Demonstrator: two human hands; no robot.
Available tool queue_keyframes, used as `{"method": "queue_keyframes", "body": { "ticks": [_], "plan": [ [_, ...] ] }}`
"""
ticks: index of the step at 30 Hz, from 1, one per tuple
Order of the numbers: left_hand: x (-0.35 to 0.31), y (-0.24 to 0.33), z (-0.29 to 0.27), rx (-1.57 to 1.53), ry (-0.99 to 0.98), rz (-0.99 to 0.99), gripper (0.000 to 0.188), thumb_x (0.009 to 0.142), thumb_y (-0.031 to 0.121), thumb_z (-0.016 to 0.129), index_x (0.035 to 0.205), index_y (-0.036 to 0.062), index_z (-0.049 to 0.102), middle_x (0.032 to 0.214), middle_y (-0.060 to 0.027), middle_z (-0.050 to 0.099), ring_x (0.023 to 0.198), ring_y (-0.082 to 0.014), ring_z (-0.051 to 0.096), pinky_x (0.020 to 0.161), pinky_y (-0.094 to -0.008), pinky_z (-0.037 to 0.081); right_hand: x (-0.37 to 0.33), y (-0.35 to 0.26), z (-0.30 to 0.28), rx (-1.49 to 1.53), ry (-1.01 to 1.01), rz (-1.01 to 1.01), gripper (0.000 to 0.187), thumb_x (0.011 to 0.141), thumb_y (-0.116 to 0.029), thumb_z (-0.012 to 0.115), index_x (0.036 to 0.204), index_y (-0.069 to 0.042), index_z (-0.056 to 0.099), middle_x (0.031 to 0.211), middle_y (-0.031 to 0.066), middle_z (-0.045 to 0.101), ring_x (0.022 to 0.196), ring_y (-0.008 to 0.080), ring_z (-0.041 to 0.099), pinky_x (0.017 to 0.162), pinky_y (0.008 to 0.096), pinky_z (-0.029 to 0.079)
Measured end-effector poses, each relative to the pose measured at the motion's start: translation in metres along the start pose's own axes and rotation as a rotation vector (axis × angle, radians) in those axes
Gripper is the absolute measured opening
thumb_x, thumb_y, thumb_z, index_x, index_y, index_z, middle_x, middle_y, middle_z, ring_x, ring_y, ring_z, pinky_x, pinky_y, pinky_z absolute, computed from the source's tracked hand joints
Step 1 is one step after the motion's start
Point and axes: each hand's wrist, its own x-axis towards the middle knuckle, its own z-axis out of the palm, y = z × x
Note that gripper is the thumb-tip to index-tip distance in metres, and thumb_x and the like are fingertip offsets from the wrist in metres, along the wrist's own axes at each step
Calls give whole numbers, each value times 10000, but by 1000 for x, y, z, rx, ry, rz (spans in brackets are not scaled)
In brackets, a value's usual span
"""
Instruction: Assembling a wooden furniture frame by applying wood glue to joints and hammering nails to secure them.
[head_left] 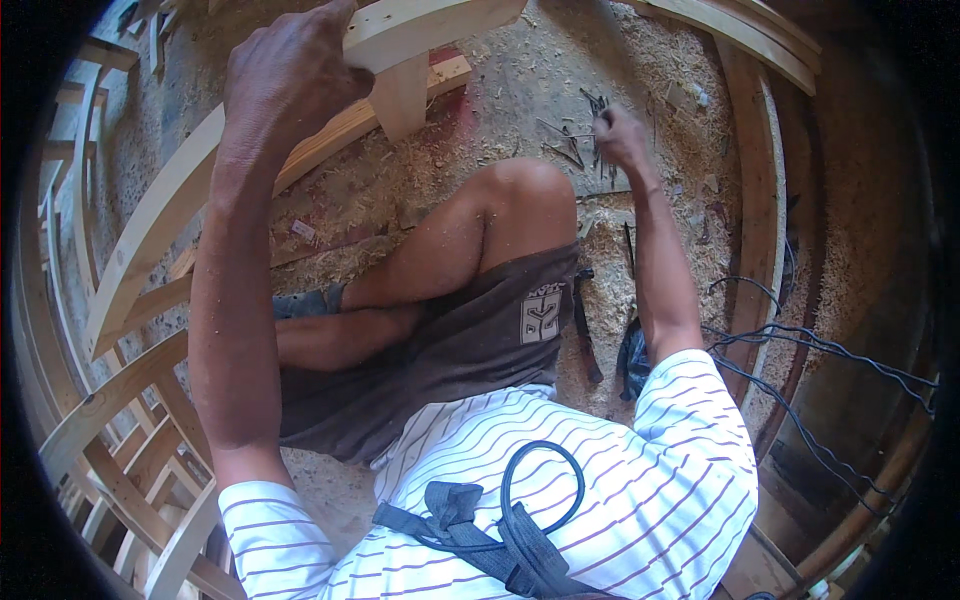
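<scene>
My left hand is closed round the edge of a curved, pale wooden frame piece at the upper left; its fingertips are partly hidden. A short upright wooden block joins the curved piece near that hand. Off to the right, my right hand is low over a small heap of dark nails on the floor. Its fingers are drawn together, and whatever they pinch is too small to make out. More thin metal pieces lie just left of it.
Wood shavings cover the floor. A hammer-like tool lies beside my leg. Twisted dark cables cross at the right, near a long plank. Several slatted wooden frames crowd the left side.
</scene>
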Motion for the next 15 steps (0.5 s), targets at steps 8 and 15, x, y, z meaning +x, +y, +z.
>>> {"method": "queue_keyframes", "body": {
  "ticks": [8, 15],
  "plan": [
    [1, 12, -15, -24, -32, -39, 403, 755, 264, 809, 1104, 123, 665, 977, -145, 754, 954, -367, 725, 839, -498, 558, -27, 44, 32, -467, -131, -321, 247, 797, -206, 749, 889, 13, 682, 810, 232, 683, 788, 425, 671, 719, 491, 527],
    [-3, 12, -18, -81, -83, -59, 379, 762, 276, 839, 1030, 88, 648, 938, -172, 744, 910, -372, 727, 803, -495, 567, 2, -6, -17, -603, -289, -558, 118, 851, -127, 643, 907, -31, 684, 848, 251, 661, 842, 425, 672, 737, 501, 539]
  ]
}}
